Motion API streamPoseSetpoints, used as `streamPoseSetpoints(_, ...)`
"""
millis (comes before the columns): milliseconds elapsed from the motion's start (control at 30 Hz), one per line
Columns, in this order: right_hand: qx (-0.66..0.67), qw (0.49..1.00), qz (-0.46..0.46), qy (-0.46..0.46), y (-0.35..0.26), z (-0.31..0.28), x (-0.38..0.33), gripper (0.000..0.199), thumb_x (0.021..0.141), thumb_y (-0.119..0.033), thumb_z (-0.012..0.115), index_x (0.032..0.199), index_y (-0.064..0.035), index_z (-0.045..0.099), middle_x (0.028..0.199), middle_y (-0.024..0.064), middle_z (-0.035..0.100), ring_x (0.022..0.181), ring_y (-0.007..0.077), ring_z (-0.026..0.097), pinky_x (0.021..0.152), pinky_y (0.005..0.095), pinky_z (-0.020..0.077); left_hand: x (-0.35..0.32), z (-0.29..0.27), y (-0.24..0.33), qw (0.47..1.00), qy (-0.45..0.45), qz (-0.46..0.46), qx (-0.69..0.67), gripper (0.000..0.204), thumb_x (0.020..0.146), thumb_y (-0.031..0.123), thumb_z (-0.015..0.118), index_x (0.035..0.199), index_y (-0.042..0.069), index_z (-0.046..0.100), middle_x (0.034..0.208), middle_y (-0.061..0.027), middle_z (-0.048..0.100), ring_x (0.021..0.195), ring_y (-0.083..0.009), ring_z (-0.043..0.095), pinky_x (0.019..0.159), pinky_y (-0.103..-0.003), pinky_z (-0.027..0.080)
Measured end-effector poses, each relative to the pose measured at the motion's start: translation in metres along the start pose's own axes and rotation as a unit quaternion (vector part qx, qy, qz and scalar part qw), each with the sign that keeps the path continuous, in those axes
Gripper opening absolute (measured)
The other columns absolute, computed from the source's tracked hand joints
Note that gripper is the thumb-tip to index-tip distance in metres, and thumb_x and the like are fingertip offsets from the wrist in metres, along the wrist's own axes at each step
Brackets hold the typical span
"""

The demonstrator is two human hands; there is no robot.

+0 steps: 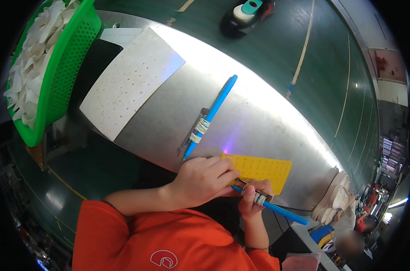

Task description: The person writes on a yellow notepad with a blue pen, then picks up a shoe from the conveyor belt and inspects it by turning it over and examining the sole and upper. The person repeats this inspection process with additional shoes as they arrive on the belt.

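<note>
Curled fingers on the left hand (205,178) sat at the tip of a banded blue pen (277,209) (whether they pinched it, I couldn't tell); the right hand (249,207) clasped its shaft, just beside a yellow card (263,168) on the metal table (160,122).

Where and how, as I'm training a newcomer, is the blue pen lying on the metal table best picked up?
Probably pinch the blue pen on its slim bare far half, beyond the pale bands, from the right; the metal piece is bound along its left.
</note>
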State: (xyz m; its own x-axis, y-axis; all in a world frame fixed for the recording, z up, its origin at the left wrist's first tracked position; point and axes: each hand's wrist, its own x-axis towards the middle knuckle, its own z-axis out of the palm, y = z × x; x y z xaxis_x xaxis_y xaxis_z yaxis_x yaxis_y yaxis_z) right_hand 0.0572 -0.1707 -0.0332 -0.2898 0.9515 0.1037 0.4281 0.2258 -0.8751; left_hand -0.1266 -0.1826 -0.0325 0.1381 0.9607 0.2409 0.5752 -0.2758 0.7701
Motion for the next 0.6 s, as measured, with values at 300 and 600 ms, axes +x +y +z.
streamPoseSetpoints(300,-0.042,0.998,-0.046,-0.013,0.000,0.001,0.003,0.029,0.088,-0.026,0.054,0.073,-0.0032,0.046,0.063,0.0082,0.054,0.054,0.0145,0.054,0.053,0.0257,0.0437,-0.002,0.006,0.000,1.000,0.009,0.004,-0.029,0.025,0.067,0.026,0.072,0.085,0.010,0.066,0.075,0.0019,0.057,0.066,-0.0139,0.058,0.054,-0.026,0.045)
streamPoseSetpoints(600,-0.069,0.996,-0.051,0.019,0.001,0.006,0.003,0.022,0.084,-0.022,0.059,0.070,-0.0058,0.054,0.061,0.0080,0.059,0.049,0.0222,0.056,0.049,0.0290,0.0440,-0.002,0.010,-0.009,0.999,0.002,0.015,-0.051,0.019,0.068,0.023,0.072,0.081,0.010,0.065,0.072,0.0006,0.056,0.064,-0.0155,0.059,0.054,-0.028,0.045)
